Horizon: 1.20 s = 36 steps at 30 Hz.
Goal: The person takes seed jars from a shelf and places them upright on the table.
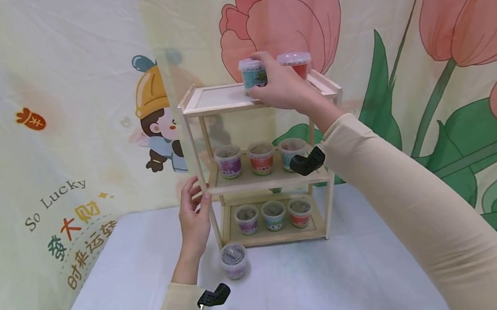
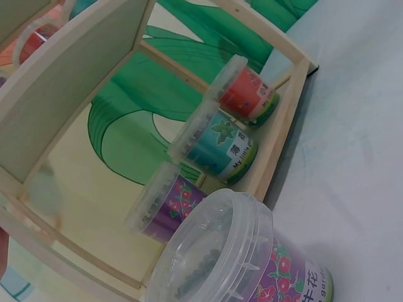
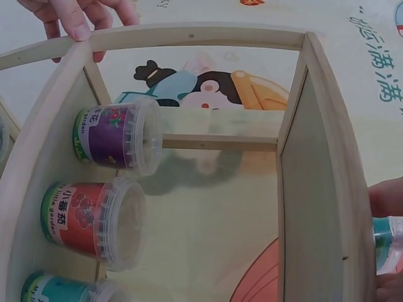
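Observation:
My right hand (image 1: 283, 84) grips a teal lidded plastic cup (image 1: 248, 75) at the top board of a three-tier wooden rack (image 1: 272, 183). Just right of that hand, a red lidded cup (image 1: 299, 66) stands on the same board, partly hidden by the hand. With thumb and fingers about the rack's left post, my left hand (image 1: 195, 223) holds the rack near its middle board. A purple cup (image 1: 234, 261) with a clear lid stands on the table by the rack's front left foot; it looms close in the left wrist view.
On the middle board stand a purple cup (image 1: 230, 163), a red cup (image 1: 261, 159) and a teal cup (image 1: 291, 151). The bottom board bears another purple (image 1: 247, 221), teal (image 1: 274, 217) and red cup (image 1: 300, 214). A printed cloth (image 1: 97, 92) hangs behind the white-covered table (image 1: 370, 276).

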Available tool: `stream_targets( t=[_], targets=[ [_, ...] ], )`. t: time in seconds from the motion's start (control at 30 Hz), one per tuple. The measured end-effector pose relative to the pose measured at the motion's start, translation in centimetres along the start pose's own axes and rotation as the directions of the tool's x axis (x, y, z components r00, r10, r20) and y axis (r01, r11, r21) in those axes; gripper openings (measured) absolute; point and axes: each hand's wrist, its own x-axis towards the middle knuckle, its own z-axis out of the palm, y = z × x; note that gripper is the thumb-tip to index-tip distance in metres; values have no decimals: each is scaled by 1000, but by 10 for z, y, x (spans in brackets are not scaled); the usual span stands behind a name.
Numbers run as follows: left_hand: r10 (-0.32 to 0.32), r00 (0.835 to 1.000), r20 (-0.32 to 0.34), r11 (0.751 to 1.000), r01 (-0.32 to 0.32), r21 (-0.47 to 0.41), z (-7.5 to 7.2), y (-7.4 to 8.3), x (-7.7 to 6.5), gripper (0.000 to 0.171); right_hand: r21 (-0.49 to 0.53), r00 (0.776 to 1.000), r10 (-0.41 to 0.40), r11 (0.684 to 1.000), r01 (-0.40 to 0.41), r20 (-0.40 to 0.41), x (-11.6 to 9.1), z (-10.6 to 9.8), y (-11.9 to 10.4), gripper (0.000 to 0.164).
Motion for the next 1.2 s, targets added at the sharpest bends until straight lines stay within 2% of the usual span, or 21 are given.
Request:
stream_targets(
  t=[0.13, 0.37, 0.7, 0.97, 1.2],
  targets=[
    [2, 1000, 2, 1000, -2, -3, 0, -1, 1, 48, 3, 1000, -13, 1000, 14, -11, 6, 4, 2, 74],
    [12, 1000, 3, 1000, -12, -5, 0, 0, 2, 49, -55, 990, -127, 991, 123, -67, 7, 8, 8, 61],
    [23, 1000, -3, 1000, -23, -10, 0, -2, 1, 48, -37, 979, -180, 984, 177, -91, 4, 12, 15, 61],
    [9, 1000, -12, 1000, -10, -12, -1, 0, 0, 49, -37, 953, -267, 964, 265, -145, 3, 15, 19, 61],
    [15, 1000, -7, 1000, -15, -5, 0, -2, 1, 48, -24, 942, -284, 958, 284, -181, 3, 17, 21, 61]
  ],
)
